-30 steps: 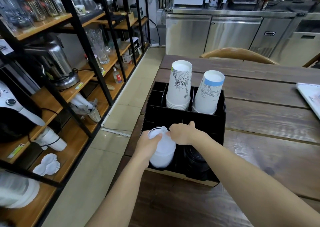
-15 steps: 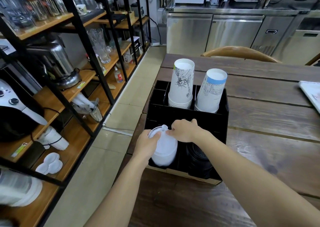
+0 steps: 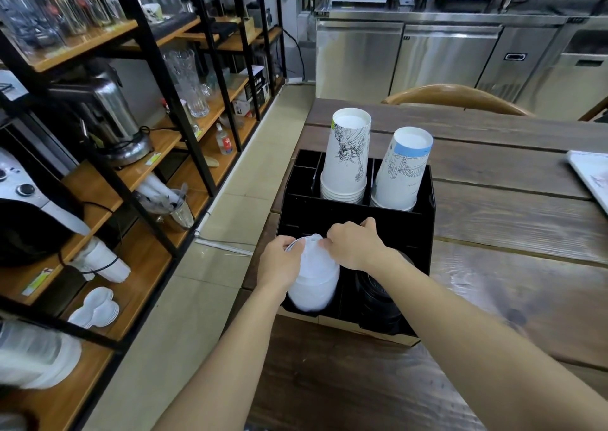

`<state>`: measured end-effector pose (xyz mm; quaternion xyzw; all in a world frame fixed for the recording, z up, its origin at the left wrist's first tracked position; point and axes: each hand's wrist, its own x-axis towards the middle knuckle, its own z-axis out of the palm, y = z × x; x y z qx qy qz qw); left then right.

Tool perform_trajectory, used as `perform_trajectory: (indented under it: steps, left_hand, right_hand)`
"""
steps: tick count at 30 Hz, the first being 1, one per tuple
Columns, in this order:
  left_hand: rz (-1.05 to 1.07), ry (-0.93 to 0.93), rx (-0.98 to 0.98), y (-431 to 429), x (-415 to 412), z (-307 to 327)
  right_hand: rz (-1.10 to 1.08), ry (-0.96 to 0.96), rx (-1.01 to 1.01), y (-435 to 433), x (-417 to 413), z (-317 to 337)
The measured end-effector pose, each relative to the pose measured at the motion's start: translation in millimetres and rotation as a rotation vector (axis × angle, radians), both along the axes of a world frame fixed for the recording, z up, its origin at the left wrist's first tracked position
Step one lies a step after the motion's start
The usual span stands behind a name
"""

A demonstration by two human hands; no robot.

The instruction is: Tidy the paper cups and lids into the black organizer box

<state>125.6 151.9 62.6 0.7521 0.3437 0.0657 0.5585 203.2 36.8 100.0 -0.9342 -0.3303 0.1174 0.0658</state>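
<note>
1. The left hand [image 3: 281, 263] and right hand [image 3: 353, 246] both grasp the white lid stack [image 3: 314, 279], which lies in the front-left compartment of the black organizer box [image 3: 424, 220].
2. The box sits at the wooden table [image 3: 493, 266] edge.
3. Two paper cup stacks [image 3: 345, 157] stand upside down in the rear compartments.

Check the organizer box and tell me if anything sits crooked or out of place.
The blue-banded paper cup stack in the back right slot of the black organizer box leans right, unlike the straighter sketch-printed stack beside it. The white lid stack, held by the left hand and right hand, lies tilted in the front left slot.
</note>
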Motion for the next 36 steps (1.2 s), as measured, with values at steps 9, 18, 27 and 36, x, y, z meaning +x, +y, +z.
perform_trajectory:
  steps: [9,18,27,36]
  left_hand:
    - [0.042,-0.066,-0.092,-5,-10,-4]
    - [0.039,-0.069,-0.093,-1,-13,-6]
    - [0.029,-0.069,-0.049,0,-11,-9]
    - [0.019,-0.062,0.047,-1,-15,-3]
  right_hand:
    - [-0.015,0.074,0.013,-4,0,3]
    - [-0.003,0.102,0.05,-5,0,5]
    - [-0.01,0.114,0.117,-8,2,-1]
    - [-0.034,0.164,0.122,-8,4,2]
